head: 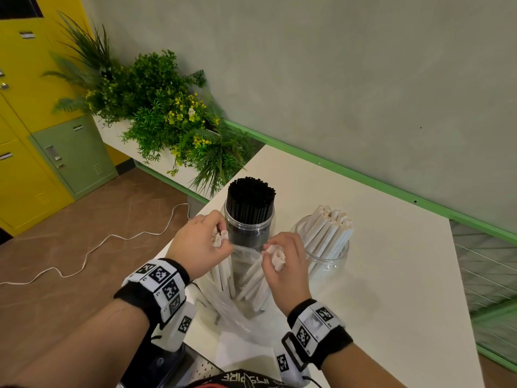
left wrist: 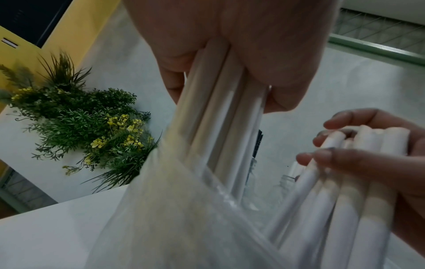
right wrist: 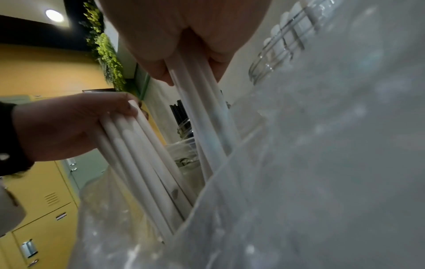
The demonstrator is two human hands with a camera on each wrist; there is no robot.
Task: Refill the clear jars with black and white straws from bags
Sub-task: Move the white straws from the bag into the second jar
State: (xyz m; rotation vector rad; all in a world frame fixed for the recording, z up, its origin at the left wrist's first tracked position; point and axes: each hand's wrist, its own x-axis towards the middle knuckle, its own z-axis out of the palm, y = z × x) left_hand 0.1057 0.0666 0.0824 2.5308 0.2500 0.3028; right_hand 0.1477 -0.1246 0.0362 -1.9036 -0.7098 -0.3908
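While left hand (head: 199,242) fingers clamp white straws (head: 218,238), right hand (head: 285,264) fingers clamp others, bag (head: 243,309) below.

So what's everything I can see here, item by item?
black straws: many, black, packed in the left clear jar
white straws: a bunch, white, leaning in the right clear jar
plastic bag: one, clear, on the table in front of the jars, holding white straws
plants: green with yellow flowers, far left
lockers: yellow and green, left
cable: one, white, on the floor
left hand: holds white straws
right hand: holds white straws
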